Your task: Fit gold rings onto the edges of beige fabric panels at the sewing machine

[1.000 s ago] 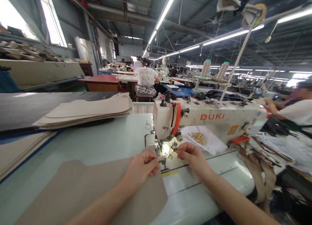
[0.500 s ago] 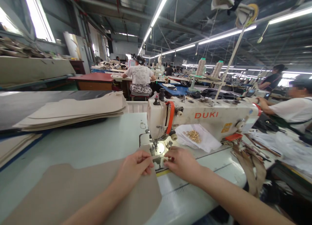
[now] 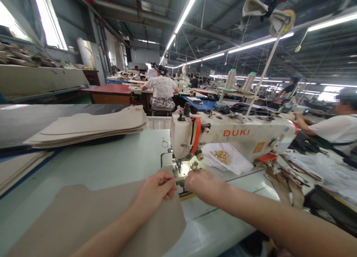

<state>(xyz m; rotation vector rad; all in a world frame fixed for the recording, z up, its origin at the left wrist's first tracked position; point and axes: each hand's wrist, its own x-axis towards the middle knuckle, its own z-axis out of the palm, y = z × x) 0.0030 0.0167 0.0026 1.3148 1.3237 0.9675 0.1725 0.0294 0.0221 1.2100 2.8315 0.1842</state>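
A narrow beige strip (image 3: 180,179) is pinched between the thumb and fingers of my left hand (image 3: 159,186). That hand rests over a large taupe fabric panel (image 3: 111,205) lying on the sewing table. My right hand (image 3: 203,185) is closed beside the needle area, where the strip's other end meets its fingers; what they grip is hidden. Just beyond both hands stands a white DUKI sewing machine (image 3: 237,132), its lamp lighting the needle plate (image 3: 184,169). Small gold-coloured metal pieces (image 3: 222,156) lie on a white plastic bag (image 3: 240,164) under the machine arm.
A stack of beige panels (image 3: 89,125) lies at the left. Brown straps (image 3: 295,192) hang by the table's right end. Thread cones (image 3: 231,78) stand behind the machine. One person (image 3: 161,86) sits ahead; another person (image 3: 331,127) works at the right.
My right hand has moved slightly left and its fingers have curled closed against the strip. My left hand keeps its pinch. The view has shifted slightly.
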